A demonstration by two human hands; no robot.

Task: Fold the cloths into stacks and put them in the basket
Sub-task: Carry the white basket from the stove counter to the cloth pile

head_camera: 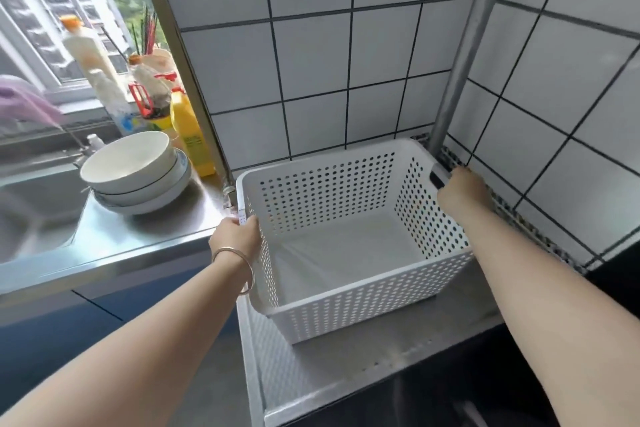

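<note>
A white perforated basket sits between the two hands, resting on a metal shelf that stands in the corner of a white tiled wall, with an upright steel pole rising just behind the basket's far right corner. The left hand grips the basket's left rim near the far left corner, its fingers curled over the top edge so that the wall of the basket lies just beside the palm; a thin bangle circles that wrist. The right hand is at the right rim, at the dark handle slot, with the back of the hand toward the camera; its fingers seem to be wrapped round the rim there, though they are hidden behind the hand and the grip cannot be seen plainly. The basket hangs slightly skewed to the shelf edges, its near corner jutting toward the viewer. Inside it the bottom looks plain white, and whether that is a cloth or the bare floor cannot be told. To the left, on a steel counter beside a sink, stand stacked white bowls, a yellow bottle and a white bottle by the window
</note>
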